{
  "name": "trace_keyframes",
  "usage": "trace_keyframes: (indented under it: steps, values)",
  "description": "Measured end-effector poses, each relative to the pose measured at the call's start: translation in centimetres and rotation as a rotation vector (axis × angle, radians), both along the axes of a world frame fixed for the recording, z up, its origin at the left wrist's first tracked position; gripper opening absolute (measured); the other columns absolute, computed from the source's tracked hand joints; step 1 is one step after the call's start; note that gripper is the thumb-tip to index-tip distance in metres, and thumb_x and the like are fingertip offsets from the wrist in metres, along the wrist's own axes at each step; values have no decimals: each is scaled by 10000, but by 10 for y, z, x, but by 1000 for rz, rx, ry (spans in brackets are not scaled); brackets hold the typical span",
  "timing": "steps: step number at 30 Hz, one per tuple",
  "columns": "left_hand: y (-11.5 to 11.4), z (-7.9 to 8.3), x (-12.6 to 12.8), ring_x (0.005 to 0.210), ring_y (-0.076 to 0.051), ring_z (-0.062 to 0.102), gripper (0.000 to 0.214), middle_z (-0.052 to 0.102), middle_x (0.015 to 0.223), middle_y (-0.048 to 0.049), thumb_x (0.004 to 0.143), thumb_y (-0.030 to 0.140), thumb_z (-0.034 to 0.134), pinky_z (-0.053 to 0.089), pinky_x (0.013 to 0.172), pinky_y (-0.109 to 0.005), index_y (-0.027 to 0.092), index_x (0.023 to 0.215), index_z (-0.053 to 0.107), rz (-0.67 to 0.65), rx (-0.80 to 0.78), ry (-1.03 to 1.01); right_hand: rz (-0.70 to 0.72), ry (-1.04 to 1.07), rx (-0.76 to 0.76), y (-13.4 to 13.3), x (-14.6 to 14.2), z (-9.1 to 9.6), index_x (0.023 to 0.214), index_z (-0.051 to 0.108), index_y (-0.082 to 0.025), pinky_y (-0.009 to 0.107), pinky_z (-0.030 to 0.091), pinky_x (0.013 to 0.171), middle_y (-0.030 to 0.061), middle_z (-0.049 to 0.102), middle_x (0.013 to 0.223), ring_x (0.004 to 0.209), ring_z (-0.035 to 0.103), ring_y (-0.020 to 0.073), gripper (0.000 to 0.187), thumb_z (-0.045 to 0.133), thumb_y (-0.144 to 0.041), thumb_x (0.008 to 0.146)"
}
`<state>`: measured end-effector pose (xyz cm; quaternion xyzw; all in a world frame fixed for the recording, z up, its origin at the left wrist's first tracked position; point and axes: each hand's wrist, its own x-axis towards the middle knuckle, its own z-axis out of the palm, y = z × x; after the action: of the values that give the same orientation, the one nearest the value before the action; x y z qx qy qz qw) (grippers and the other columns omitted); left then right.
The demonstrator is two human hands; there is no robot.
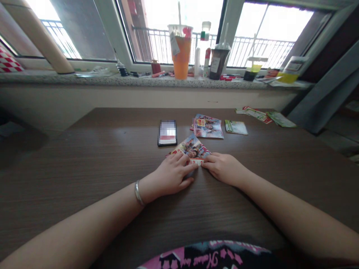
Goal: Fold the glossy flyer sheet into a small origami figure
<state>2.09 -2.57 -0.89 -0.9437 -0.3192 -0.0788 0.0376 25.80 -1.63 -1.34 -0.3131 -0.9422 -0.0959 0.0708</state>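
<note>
The colourful printed paper leaflet (193, 145) lies askew near the middle of the dark brown wood-grain desk (84, 160). The left hand (176, 172) rests flattened over its left part; the right hand (223, 166) has fingertips at its right corner, whether pinching I cannot tell. Uneven pressure could crease or skew the paper; a push toward the far edge might disturb the colourful printed paper pile (209, 127) or black-framed rectangular phone (167, 142). Room for moving looks widest toward the left edge.
</note>
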Motion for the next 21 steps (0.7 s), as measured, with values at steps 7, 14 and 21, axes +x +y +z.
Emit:
trace_keyframes:
  steps: [7, 14, 21]
  values:
    - [1, 4, -5, 1122, -273, 502, 403, 540, 1188, -103, 907, 395, 527, 404, 1010, -454, 244, 1281, 526, -35, -29, 23, -18, -2, -5, 1, 5, 0, 1048, 709, -192, 290, 483, 767, 80, 681, 963, 874, 602, 185, 269, 466, -191, 933]
    - [1, 13, -8, 1165, -259, 510, 370, 561, 1205, -105, 914, 296, 517, 394, 1051, -443, 210, 1274, 525, -82, -52, 58, -4, 5, -11, 3, 9, -2, 1043, 714, -188, 304, 493, 764, 78, 685, 983, 873, 604, 191, 266, 480, -171, 917]
    - [4, 16, -16, 1183, -260, 524, 396, 552, 1270, -87, 904, 225, 518, 418, 1045, -447, 243, 1299, 518, -89, -101, 67, -2, 29, 3, 4, 10, -4, 1035, 717, -201, 304, 493, 757, 67, 691, 991, 866, 603, 191, 268, 483, -163, 910]
